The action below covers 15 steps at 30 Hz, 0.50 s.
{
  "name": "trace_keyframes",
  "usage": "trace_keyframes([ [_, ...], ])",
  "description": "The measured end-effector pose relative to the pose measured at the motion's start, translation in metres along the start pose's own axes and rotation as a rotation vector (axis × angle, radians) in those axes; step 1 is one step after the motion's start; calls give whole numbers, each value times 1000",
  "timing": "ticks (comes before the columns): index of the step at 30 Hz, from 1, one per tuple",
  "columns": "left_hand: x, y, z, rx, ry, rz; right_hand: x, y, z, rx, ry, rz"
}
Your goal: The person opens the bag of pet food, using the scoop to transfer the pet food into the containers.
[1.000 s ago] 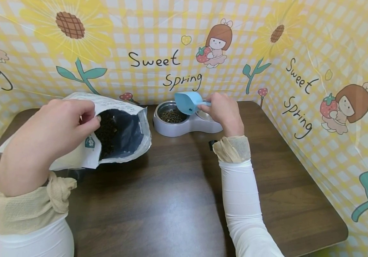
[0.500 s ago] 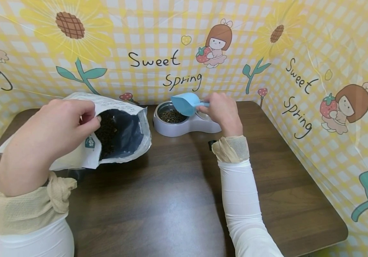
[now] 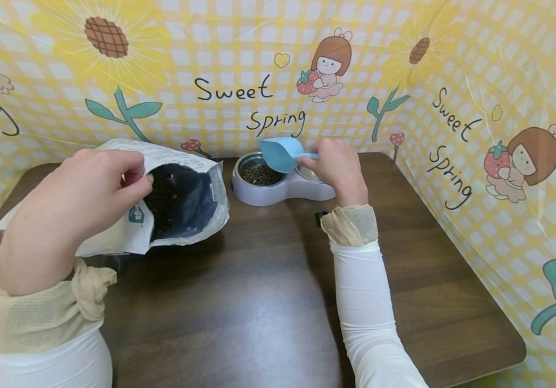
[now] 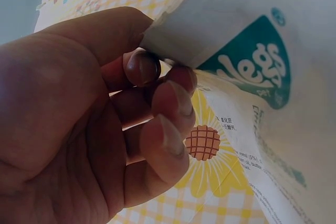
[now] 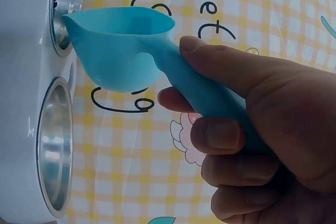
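Left hand (image 3: pixel 76 196) pinched 1 kibble bag (image 3: pixel 195 205); right hand (image 3: pixel 340 168) gripped 1 scoop (image 3: pixel 280 155); 1 double-bowl feeder (image 3: pixel 278 194) stood far on wood-grain table (image 3: pixel 253 302); gingham backdrop (image 3: pixel 200 37).

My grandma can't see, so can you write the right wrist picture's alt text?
A right hand grips the handle of a blue scoop. Beside it, a pale stand holds two metal bowls; a yellow-checked backdrop lies behind.
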<state>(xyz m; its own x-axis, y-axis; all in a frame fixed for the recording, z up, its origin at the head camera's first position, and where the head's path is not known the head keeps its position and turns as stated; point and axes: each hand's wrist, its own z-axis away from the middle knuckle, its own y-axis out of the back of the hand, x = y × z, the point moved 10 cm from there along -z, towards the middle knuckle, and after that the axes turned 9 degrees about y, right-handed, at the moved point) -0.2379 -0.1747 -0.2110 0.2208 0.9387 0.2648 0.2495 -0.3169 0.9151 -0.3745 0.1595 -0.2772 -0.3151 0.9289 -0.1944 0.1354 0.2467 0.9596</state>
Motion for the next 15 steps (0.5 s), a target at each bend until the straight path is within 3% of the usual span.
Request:
trace_keyframes([
  [15, 0, 0, 0, -11, 5, 5, 3, -2, 0, -23, -17, -24],
])
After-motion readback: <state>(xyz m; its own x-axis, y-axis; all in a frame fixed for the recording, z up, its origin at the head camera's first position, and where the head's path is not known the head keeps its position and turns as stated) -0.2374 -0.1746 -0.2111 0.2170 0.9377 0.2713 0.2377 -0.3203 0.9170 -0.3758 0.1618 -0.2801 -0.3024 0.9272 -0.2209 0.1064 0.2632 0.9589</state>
